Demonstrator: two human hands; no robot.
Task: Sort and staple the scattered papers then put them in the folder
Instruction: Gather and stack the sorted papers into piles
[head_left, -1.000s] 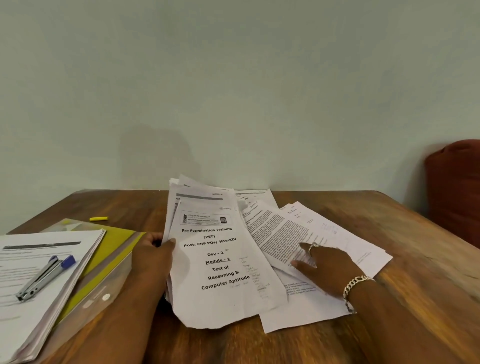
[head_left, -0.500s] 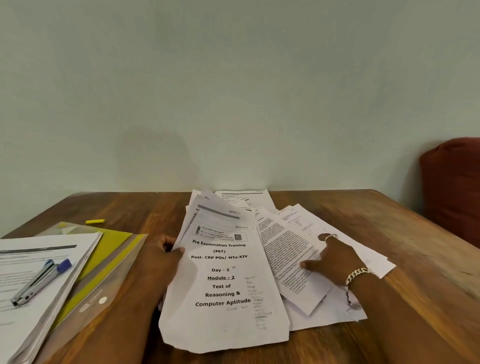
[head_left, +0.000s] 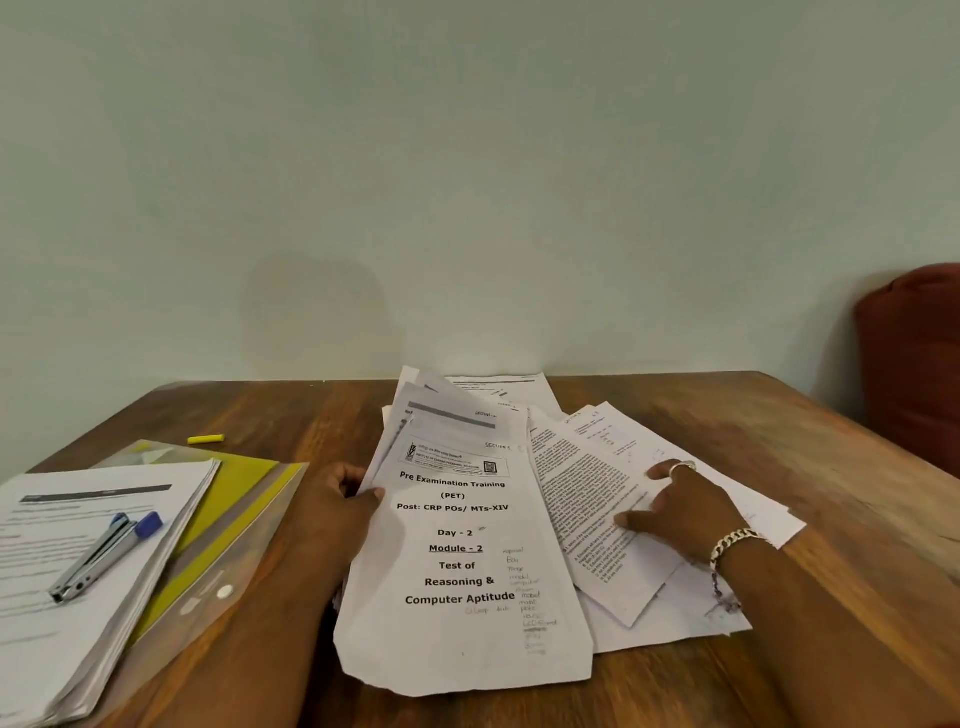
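Observation:
My left hand (head_left: 337, 501) grips the left edge of a sheaf of papers (head_left: 462, 566) whose top page reads "Pre Examination Training". The sheaf fans out toward the wall. To its right, loose printed sheets (head_left: 691, 603) overlap on the wooden table (head_left: 779, 426). My right hand (head_left: 675, 512) is arched over a densely printed sheet (head_left: 576, 483), thumb on top and fingers curled at its right edge. At the left, a yellow and clear folder (head_left: 234, 514) lies under a stapled-looking stack of papers (head_left: 67, 613). A silver stapler with blue ends (head_left: 104, 556) rests on that stack.
A small yellow object (head_left: 206, 439) lies on the table behind the folder. A dark red cushion or seat back (head_left: 914, 364) stands at the right, beyond the table's edge. A plain wall closes the far side of the table.
The sheaf in my left hand has come down and nearer to me. My right hand went from lying flat to arched, and the dense sheet swung toward the sheaf.

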